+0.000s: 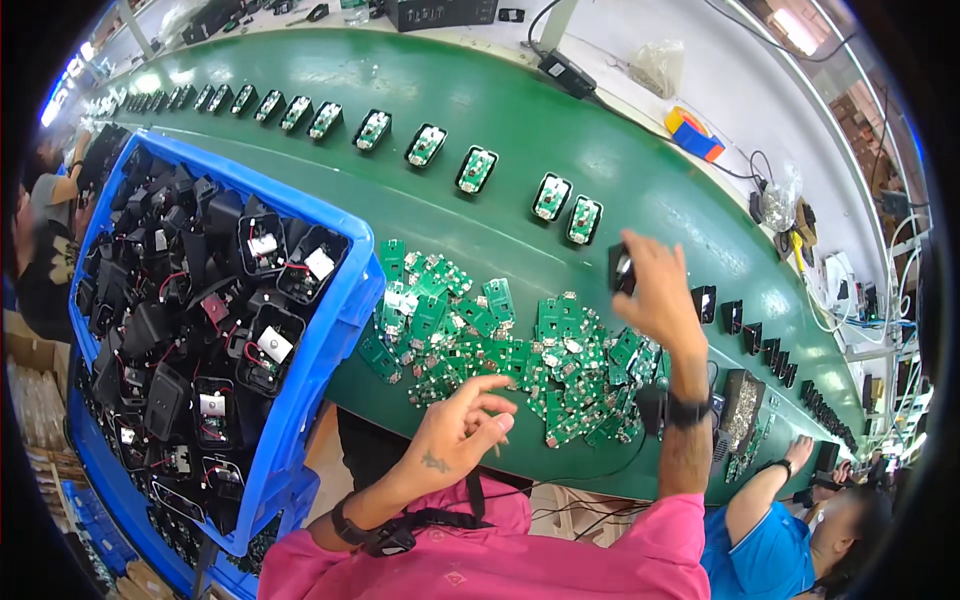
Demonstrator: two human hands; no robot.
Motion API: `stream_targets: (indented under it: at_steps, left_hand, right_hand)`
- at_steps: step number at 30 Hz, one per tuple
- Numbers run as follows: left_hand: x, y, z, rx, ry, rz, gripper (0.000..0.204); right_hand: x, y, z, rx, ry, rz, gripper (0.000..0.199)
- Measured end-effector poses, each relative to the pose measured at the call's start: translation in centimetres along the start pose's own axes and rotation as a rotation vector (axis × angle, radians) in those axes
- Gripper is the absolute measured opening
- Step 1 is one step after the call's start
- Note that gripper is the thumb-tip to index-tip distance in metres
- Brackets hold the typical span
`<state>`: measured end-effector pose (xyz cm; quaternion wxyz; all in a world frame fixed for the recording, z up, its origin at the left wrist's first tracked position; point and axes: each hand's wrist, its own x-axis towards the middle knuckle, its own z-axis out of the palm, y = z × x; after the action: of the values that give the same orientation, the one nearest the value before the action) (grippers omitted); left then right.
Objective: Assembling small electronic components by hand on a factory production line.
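Observation:
My right hand (658,295) reaches over the green work surface, thumb and fingers closed round a small black plastic housing (620,268). My fingers partly hide the housing's inside. Nearer to me, my left hand (462,432) hovers beside a heap of green circuit boards (470,335), its fingers curled in toward the thumb. Whether something small is pinched there is hard to make out. Just beyond my right hand stands a housing with a green board in it (584,220), at the end of a long row of similar ones.
A blue crate (365,255) full of black housings with red wires stands at my left. More black housings (733,318) line the surface at right. Beyond the edge lie a tape roll (694,134) and a black adapter (566,74). A co-worker in blue (765,550) sits at right.

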<state>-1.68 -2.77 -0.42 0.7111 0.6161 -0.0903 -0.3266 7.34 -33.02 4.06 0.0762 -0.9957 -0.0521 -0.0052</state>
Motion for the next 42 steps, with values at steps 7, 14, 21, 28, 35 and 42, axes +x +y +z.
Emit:
stream_targets:
  at_steps: [7,14,21,28,35,42]
  left_hand:
    - [0.0,-1.9,0.7,-0.146,0.052,0.039,0.064]
    - [-1.1,-1.7,-0.7,-0.152,0.156,0.064,0.048]
    - [-1.3,-2.8,-1.9,-0.198,0.251,0.130,0.049]
    - [-0.6,-3.3,-1.9,-0.365,0.149,0.047,0.046]
    - [-1.0,-4.2,-3.0,-0.369,0.248,0.026,0.049]
    - [-1.1,-2.8,-1.7,-0.345,0.314,0.077,0.050]
  right_hand:
    - [-7.4,-11.7,0.3,0.464,-0.182,-0.557,0.077]
    - [-7.8,-11.6,1.3,0.610,-0.307,-0.258,0.047]
    - [-6.9,-11.3,2.0,0.710,-0.084,-0.313,0.016]
    - [-4.9,-5.1,3.4,0.005,-0.020,-0.218,0.052]
    - [-5.3,-6.0,7.6,0.004,0.256,-0.198,0.038]
    - [-4.5,-6.2,7.5,0.045,0.516,-0.335,0.017]
